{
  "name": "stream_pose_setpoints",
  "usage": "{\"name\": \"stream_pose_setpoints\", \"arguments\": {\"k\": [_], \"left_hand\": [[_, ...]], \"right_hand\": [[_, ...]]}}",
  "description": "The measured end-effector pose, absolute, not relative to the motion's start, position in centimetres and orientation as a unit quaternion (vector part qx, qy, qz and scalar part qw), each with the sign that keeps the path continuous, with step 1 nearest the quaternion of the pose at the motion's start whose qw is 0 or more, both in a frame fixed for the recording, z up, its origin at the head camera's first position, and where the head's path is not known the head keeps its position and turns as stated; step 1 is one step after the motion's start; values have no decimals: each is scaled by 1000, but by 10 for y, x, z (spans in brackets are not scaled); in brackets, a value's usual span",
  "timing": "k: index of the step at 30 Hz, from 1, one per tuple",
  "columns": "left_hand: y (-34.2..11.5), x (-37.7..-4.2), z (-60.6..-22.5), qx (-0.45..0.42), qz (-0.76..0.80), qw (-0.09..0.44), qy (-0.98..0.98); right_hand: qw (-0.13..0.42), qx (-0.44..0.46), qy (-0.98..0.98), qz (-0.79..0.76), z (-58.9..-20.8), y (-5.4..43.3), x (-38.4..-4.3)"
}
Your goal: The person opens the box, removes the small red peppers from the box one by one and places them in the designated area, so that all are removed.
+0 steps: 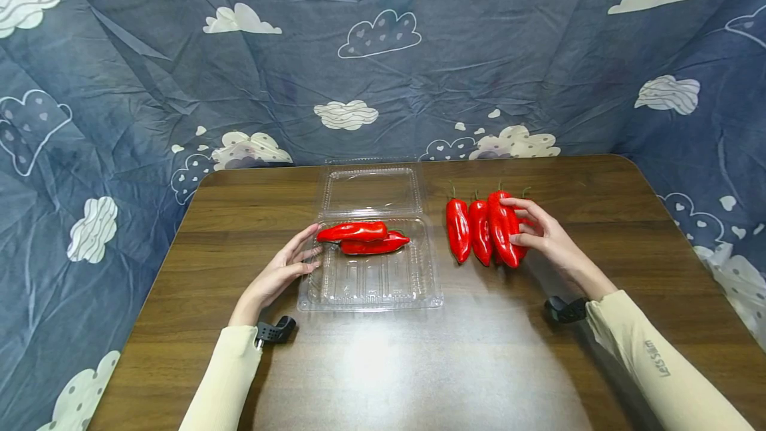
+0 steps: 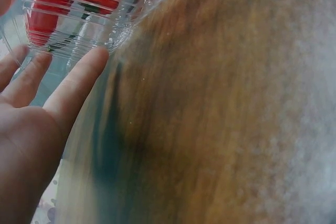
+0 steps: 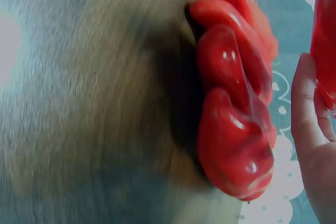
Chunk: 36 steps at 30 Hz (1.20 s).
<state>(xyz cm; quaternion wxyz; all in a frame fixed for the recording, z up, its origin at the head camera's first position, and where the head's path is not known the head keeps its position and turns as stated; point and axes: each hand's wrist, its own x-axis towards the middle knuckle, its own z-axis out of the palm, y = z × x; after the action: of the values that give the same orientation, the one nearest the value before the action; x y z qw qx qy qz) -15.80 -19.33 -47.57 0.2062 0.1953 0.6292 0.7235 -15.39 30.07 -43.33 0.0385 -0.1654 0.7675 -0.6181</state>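
Two red peppers [image 1: 353, 231] lie crosswise, one against the other, in the far half of your clear tray [image 1: 359, 285]; its lid [image 1: 371, 191] is folded open behind it on the desk [image 1: 209, 231]. Your left hand [image 1: 278, 278] has its fingers straight and spread, tips touching the tray's left side. Your right hand [image 1: 553, 245] pinches another pepper [image 1: 503, 231] between thumb and fingers, near the loose row [image 1: 458, 231] right of the tray. Row looks like four, but the held one partly blocks it.

The right sleeve [image 1: 670, 372] bears small dark lettering [image 1: 657, 358] that seems to read "Lets Slim".
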Motion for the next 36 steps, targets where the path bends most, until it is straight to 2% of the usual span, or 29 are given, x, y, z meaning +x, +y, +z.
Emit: {"name": "stream_pose_setpoints", "arguments": {"k": [20,36], "left_hand": [[-194,-159,-476,192,721,209,632],[-194,-159,-476,194,726,210,625]], "right_hand": [[-25,-136,747,-650,-440,333,-156],[-15,-42,768,-639,-454,357,-156]]}}
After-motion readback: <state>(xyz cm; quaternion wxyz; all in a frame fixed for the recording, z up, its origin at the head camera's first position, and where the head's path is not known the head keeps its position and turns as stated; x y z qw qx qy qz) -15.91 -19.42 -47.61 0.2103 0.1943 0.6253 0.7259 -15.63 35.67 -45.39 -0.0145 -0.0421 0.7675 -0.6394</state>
